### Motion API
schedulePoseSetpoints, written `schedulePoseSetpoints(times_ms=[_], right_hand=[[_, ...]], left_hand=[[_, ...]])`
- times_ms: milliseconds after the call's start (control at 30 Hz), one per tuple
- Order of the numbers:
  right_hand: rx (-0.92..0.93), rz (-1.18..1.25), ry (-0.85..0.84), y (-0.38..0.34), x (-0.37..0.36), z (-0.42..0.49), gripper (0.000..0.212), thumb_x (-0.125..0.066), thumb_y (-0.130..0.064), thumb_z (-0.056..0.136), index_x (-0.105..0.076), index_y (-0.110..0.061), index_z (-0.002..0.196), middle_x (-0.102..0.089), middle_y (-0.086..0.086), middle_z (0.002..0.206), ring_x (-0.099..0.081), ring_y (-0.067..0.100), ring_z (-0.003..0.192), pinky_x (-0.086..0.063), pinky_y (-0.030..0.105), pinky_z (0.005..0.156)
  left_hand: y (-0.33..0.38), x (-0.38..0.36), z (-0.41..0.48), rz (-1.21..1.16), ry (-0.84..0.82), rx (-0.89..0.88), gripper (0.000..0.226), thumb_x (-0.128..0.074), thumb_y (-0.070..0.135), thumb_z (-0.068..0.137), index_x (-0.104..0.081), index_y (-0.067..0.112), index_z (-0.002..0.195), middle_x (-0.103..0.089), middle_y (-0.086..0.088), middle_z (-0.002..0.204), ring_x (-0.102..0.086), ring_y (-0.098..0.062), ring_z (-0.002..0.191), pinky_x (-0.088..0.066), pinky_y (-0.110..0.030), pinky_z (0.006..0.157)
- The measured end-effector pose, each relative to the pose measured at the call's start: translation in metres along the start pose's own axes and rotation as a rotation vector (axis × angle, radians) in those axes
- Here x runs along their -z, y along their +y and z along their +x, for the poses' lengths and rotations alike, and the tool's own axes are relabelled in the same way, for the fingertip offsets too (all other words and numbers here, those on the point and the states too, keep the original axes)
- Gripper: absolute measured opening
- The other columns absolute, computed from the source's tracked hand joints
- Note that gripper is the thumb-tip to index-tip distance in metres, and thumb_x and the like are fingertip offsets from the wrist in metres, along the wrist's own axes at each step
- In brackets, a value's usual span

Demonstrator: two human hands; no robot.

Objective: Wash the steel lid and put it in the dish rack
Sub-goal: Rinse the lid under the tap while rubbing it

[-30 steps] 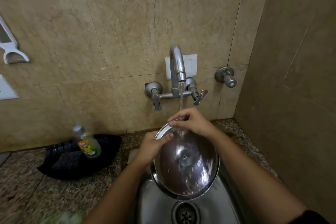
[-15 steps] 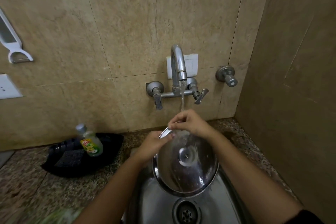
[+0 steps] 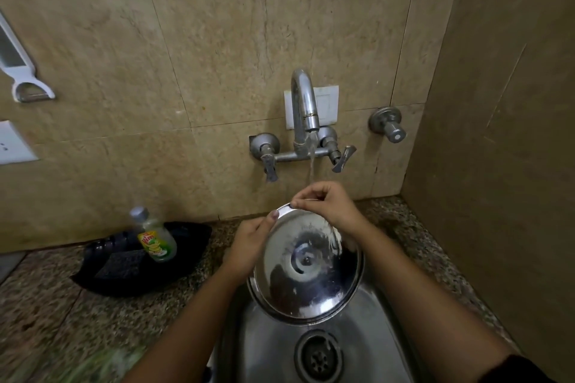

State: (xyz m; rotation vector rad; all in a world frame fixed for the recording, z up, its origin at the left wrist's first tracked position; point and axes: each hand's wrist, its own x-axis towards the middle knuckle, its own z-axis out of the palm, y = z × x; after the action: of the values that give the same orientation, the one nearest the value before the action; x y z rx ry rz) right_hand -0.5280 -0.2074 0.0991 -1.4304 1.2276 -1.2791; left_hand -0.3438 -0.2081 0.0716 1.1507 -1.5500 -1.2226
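The round steel lid [image 3: 306, 270] is tilted over the steel sink [image 3: 270, 351], its inner face toward me and wet. My left hand [image 3: 249, 246] grips its left rim, thumb on the upper edge. My right hand [image 3: 326, 205] pinches the top rim from the far side. Water runs from the wall tap [image 3: 305, 102] onto my right hand and the lid's top. No dish rack is in view.
A dish-soap bottle [image 3: 154, 236] stands in a black tray [image 3: 186, 261] with a dark scrub pad [image 3: 121, 264] on the granite counter to the left. The drain [image 3: 319, 356] lies below the lid. A second valve [image 3: 387, 124] sticks out at right; a side wall closes the right.
The lid has tilted a little and my right fingers have shifted along its top rim. My view has drifted slightly, so the scene sits further right.
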Motion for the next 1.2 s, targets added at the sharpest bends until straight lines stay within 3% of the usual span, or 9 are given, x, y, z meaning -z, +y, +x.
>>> schedulePoseSetpoints(times_ms=[167,300,433,533,633,767,1000,1100,1200], right_hand=[[-0.024,-0.155,0.319,0.035,0.021,-0.013,0.009,-0.066,-0.016,0.087,-0.072,-0.018,0.094,-0.072,0.001,0.086,-0.069,0.019,0.085,-0.054,0.023,0.070],[-0.049,-0.638,0.552,0.063,0.011,-0.030,0.021,-0.053,-0.022,0.095,-0.069,-0.014,0.106,-0.071,0.004,0.103,-0.063,0.021,0.096,-0.045,0.027,0.075],[0.133,-1.088,0.321,0.049,-0.038,-0.024,0.056,-0.026,-0.040,0.096,-0.034,-0.014,0.145,-0.037,0.006,0.152,-0.030,0.021,0.142,-0.021,0.046,0.116],[0.294,-1.100,-0.041,0.050,-0.070,-0.037,0.057,-0.021,-0.034,0.099,-0.010,-0.018,0.152,-0.005,-0.001,0.162,0.001,0.011,0.148,-0.007,0.040,0.121],[0.365,-1.174,-0.231,0.068,-0.055,-0.071,0.058,-0.019,-0.042,0.100,-0.004,-0.023,0.153,0.001,-0.006,0.161,0.006,0.007,0.147,0.001,0.032,0.120],[0.297,-1.321,-0.096,0.096,-0.007,-0.089,0.064,-0.025,-0.052,0.097,-0.009,-0.024,0.153,-0.002,-0.005,0.160,-0.004,0.014,0.149,-0.002,0.035,0.117],[0.109,-1.197,0.247,0.064,-0.030,-0.026,0.072,-0.022,-0.053,0.096,-0.002,-0.013,0.152,0.003,0.004,0.161,0.003,0.018,0.149,-0.002,0.039,0.121],[0.259,-1.140,0.149,0.053,-0.063,-0.017,0.068,-0.024,-0.048,0.097,-0.004,-0.014,0.152,0.006,0.002,0.159,0.005,0.017,0.148,-0.007,0.041,0.121],[0.460,-1.092,-0.128,0.066,-0.079,-0.048,0.063,-0.027,-0.043,0.099,-0.008,-0.016,0.153,-0.001,-0.002,0.160,0.001,0.012,0.148,-0.011,0.039,0.120]], left_hand=[[-0.019,0.003,-0.012,-0.301,0.250,0.176,0.034,-0.054,0.036,0.094,-0.074,0.011,0.082,-0.073,-0.012,0.081,-0.066,-0.026,0.079,-0.055,-0.034,0.071],[-0.040,-0.004,-0.017,-0.331,0.277,0.311,0.043,-0.058,0.054,0.086,-0.078,0.017,0.081,-0.078,-0.009,0.084,-0.072,-0.033,0.087,-0.055,-0.053,0.089],[-0.025,-0.029,-0.021,-0.371,0.219,0.325,0.042,-0.050,0.043,0.095,-0.076,0.011,0.087,-0.078,-0.005,0.075,-0.074,-0.019,0.071,-0.057,-0.034,0.072],[-0.019,-0.036,-0.016,-0.445,0.216,0.326,0.042,-0.045,0.041,0.097,-0.073,0.011,0.096,-0.078,-0.007,0.088,-0.075,-0.016,0.080,-0.055,-0.028,0.072],[-0.025,-0.018,-0.010,-0.473,0.327,0.329,0.044,-0.051,0.047,0.093,-0.075,0.010,0.087,-0.078,-0.011,0.089,-0.074,-0.025,0.085,-0.056,-0.037,0.084],[-0.036,-0.003,-0.010,-0.390,0.402,0.319,0.042,-0.058,0.050,0.087,-0.077,0.017,0.070,-0.077,-0.012,0.087,-0.071,-0.029,0.082,-0.055,-0.049,0.089],[-0.028,-0.011,-0.015,-0.436,0.382,0.284,0.039,-0.059,0.054,0.084,-0.079,0.023,0.073,-0.078,-0.006,0.080,-0.071,-0.031,0.088,-0.053,-0.055,0.092],[-0.021,-0.015,-0.016,-0.444,0.363,0.271,0.041,-0.058,0.050,0.086,-0.078,0.017,0.074,-0.076,-0.010,0.081,-0.071,-0.033,0.087,-0.053,-0.054,0.093],[-0.017,-0.015,-0.019,-0.418,0.390,0.281,0.042,-0.053,0.046,0.092,-0.075,0.011,0.083,-0.076,-0.013,0.088,-0.072,-0.030,0.093,-0.054,-0.044,0.092]])
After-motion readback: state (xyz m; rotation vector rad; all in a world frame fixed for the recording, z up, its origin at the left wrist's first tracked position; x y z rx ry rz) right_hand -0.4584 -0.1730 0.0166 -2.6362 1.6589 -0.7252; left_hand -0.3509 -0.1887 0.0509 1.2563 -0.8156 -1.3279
